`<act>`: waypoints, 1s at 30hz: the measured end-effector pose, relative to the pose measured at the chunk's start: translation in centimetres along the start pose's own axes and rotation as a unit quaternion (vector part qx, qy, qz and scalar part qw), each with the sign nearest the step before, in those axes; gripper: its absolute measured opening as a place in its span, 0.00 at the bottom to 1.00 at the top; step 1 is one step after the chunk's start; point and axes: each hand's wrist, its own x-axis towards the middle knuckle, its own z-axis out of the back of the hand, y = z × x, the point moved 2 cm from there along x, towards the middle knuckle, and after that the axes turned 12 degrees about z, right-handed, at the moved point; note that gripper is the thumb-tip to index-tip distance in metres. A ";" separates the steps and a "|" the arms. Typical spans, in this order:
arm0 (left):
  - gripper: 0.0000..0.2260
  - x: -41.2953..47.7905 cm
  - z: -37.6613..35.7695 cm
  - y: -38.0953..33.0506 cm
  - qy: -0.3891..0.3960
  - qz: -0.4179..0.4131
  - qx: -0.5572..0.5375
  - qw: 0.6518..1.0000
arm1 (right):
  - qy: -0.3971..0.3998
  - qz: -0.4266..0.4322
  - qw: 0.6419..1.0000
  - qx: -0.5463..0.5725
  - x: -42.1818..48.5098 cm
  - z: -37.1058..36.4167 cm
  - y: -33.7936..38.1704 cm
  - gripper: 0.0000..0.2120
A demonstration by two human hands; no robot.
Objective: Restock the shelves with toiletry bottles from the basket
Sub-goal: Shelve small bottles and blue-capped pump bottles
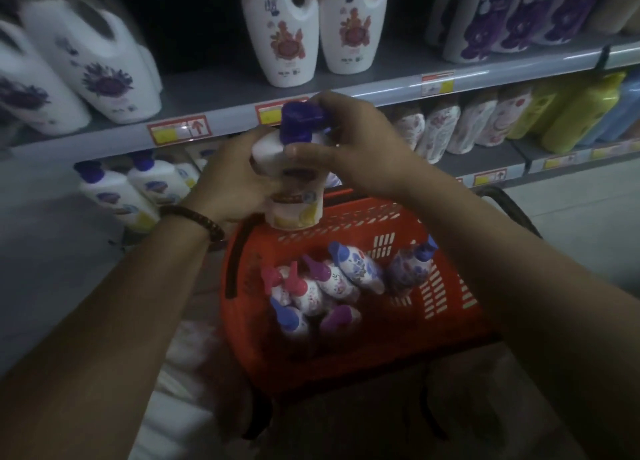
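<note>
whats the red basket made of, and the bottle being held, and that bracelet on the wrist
The basket looks like moulded plastic, matte red, judging by the regular rows of slots in its walls. The bottle is likely opaque white plastic, smooth with a slight sheen and a printed label; its purple cap seems to be plastic too. The bracelet shows dark round beads, possibly wood; the light is too dim to be sure.

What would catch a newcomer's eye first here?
Dead centre, both hands hold a white bottle with a purple cap above the red basket: the left hand wraps its body, fingers of the right hand curl on the cap. In the basket below lie several small floral pump bottles.
</note>
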 end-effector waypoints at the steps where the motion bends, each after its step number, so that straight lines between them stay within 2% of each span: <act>1: 0.27 0.2 0.8 0.0 -0.006 0.002 -0.005 1.000 | 0.008 0.002 1.000 -0.010 0.6 -0.4 0.0 0.25; 4: 0.28 1.2 2.9 0.8 -0.038 0.016 0.007 0.999 | 0.036 0.016 0.999 -0.024 2.6 -1.7 -0.1 0.35; 9: 0.27 2.2 6.8 1.3 -0.080 0.007 0.076 0.994 | 0.076 0.034 0.994 -0.077 6.3 -4.6 0.3 0.34; 12: 0.30 2.5 8.4 2.3 -0.087 0.034 0.055 0.994 | 0.084 0.039 0.993 -0.075 8.0 -6.3 0.3 0.34; 16: 0.24 3.0 9.8 4.2 -0.106 0.044 0.051 0.992 | 0.093 0.043 0.991 -0.086 9.8 -9.2 0.0 0.36; 22: 0.29 4.3 10.5 7.2 -0.114 0.058 0.060 0.990 | 0.103 0.015 0.994 -0.023 10.5 -12.9 -1.1 0.34; 30: 0.28 6.1 9.9 11.8 -0.125 0.076 0.053 0.988 | 0.077 0.013 0.996 0.053 9.7 -18.1 -4.0 0.29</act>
